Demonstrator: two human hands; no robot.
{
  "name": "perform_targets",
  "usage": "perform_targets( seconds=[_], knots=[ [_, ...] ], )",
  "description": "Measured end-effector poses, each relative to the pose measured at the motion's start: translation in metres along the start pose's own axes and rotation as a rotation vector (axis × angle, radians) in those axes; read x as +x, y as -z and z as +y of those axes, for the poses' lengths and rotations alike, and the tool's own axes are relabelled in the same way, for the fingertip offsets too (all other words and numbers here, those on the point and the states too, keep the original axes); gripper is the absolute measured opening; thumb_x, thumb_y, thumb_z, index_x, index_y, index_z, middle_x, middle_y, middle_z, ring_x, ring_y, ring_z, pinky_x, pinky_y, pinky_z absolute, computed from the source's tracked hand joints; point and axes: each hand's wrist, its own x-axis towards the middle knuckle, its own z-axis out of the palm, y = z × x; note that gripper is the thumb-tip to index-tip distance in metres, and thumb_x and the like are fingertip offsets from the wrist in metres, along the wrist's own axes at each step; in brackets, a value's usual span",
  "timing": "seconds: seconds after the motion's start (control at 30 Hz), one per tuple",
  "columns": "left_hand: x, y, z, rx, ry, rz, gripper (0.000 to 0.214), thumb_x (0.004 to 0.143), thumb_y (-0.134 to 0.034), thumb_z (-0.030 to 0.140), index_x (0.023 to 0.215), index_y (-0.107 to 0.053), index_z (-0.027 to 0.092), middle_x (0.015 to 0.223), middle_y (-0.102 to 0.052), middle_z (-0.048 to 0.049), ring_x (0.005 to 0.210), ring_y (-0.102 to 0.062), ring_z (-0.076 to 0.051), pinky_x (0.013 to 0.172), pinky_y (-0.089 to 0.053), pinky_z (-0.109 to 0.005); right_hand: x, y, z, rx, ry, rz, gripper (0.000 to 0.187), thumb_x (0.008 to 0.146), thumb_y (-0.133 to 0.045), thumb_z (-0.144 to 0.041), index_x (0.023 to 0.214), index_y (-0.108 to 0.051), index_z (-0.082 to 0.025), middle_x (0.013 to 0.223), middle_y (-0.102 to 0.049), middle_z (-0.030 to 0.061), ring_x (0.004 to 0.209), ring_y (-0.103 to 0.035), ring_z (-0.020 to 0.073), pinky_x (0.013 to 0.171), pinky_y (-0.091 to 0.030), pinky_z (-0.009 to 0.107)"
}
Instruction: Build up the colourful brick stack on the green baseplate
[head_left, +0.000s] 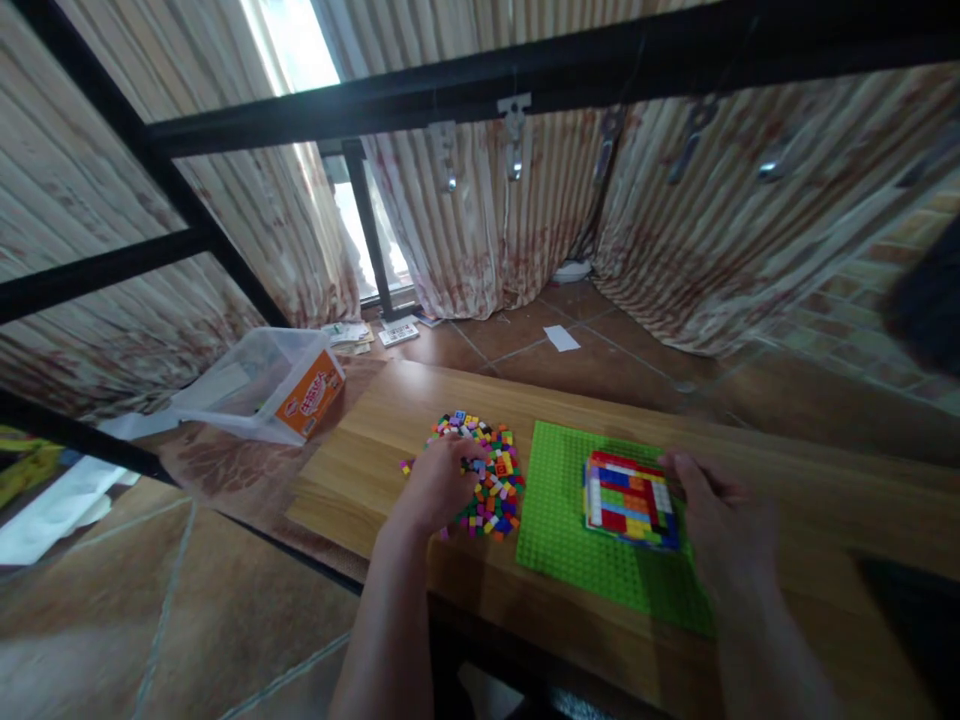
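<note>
A green studded baseplate [559, 520] lies on the wooden table [375, 450]. On its right half sits a flat block of small bricks [628, 497] in red, blue, yellow, white and green. My right hand [724, 525] rests at the right edge of that block, fingers curled against it. To the left of the plate lies a loose pile of small coloured bricks [491, 470]. My left hand [442, 480] sits on the pile with fingers bent down into the bricks; what they grip is hidden.
A clear plastic bin with an orange label [270, 385] stands left of the table. Black frame bars [525, 85] cross overhead. Curtains [487, 230] hang behind, above a tiled floor with papers [561, 338]. A dark object [930, 300] is at the right edge.
</note>
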Motion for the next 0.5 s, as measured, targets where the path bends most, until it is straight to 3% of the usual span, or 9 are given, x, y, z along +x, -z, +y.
perform_targets(
  seconds=[0.1, 0.3, 0.43, 0.5],
  knots=[
    [0.002, -0.002, -0.002, 0.021, -0.029, -0.023, 0.031, 0.071, -0.058, 0.006, 0.089, -0.077, 0.023, 0.1, -0.073, -0.006, 0.095, -0.065, -0.021, 0.091, -0.047, -0.032, -0.002, -0.003, -0.008, -0.001, -0.087, 0.026, 0.03, 0.074, -0.067, -0.044, 0.086, -0.077, -0.019, 0.085, -0.077, 0.0062, 0.083, -0.072, 0.0235, 0.076, -0.058, 0.037],
    [0.001, 0.0, -0.003, -0.007, 0.039, 0.027, 0.019, 0.076, -0.06, 0.012, 0.085, -0.074, 0.021, 0.094, -0.073, -0.0048, 0.088, -0.064, -0.02, 0.083, -0.047, -0.031, -0.003, -0.005, -0.016, 0.032, -0.086, 0.035, 0.028, 0.074, -0.067, -0.043, 0.086, -0.077, -0.02, 0.088, -0.077, 0.0065, 0.086, -0.072, 0.0246, 0.082, -0.057, 0.04],
    [0.002, -0.002, 0.003, -0.289, 0.022, 0.017, 0.013, 0.081, -0.06, 0.02, 0.087, -0.071, 0.019, 0.082, -0.07, -0.0029, 0.079, -0.062, -0.017, 0.075, -0.048, -0.027, -0.018, -0.009, -0.041, -0.039, 0.074, 0.123, 0.027, 0.08, -0.065, -0.042, 0.09, -0.076, -0.019, 0.088, -0.076, 0.0075, 0.082, -0.071, 0.0232, 0.081, -0.055, 0.04],
    [0.003, -0.006, 0.01, -0.517, -0.003, -0.031, 0.011, 0.083, -0.061, 0.024, 0.085, -0.069, 0.017, 0.08, -0.069, -0.0028, 0.077, -0.062, -0.016, 0.073, -0.048, -0.025, -0.034, -0.016, -0.057, -0.025, 0.194, 0.098, 0.026, 0.084, -0.065, -0.042, 0.094, -0.076, -0.021, 0.09, -0.076, 0.0064, 0.08, -0.07, 0.021, 0.078, -0.055, 0.036]
  ],
)
